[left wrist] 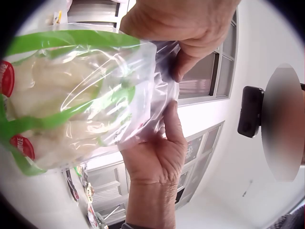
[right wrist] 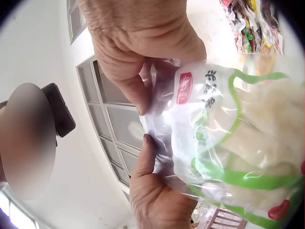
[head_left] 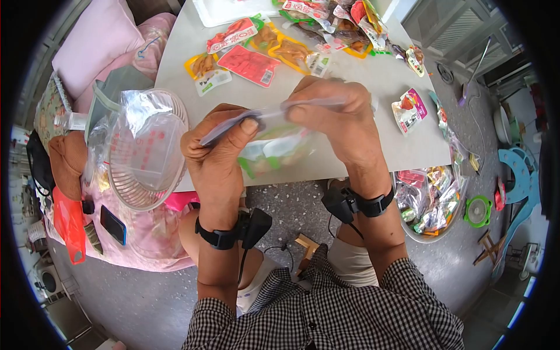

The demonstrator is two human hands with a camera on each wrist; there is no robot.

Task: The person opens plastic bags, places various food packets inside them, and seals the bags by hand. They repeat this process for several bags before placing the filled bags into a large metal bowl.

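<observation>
A clear plastic bag (head_left: 271,119) is stretched between both hands over the near part of the table. My left hand (head_left: 217,143) pinches one end of its top edge between thumb and fingers. The other end of that edge is pinched by my right hand (head_left: 343,119). Below the hands hang green-trimmed food packs (left wrist: 71,90) with pale pieces showing through, inside the clear bag. Red labels and dark printed characters show on a pack (right wrist: 209,129) in the right wrist view. The bag's lower part looks blurred in the head view.
Several packaged snacks (head_left: 248,64) lie across the far table (head_left: 221,11), with one pouch (head_left: 409,111) at the right. A plastic basket (head_left: 181,111) holding clear printed bags stands left. Beside the table at right, a basin (head_left: 431,238) holds many packs. A phone (head_left: 113,226) rests on pink cloth.
</observation>
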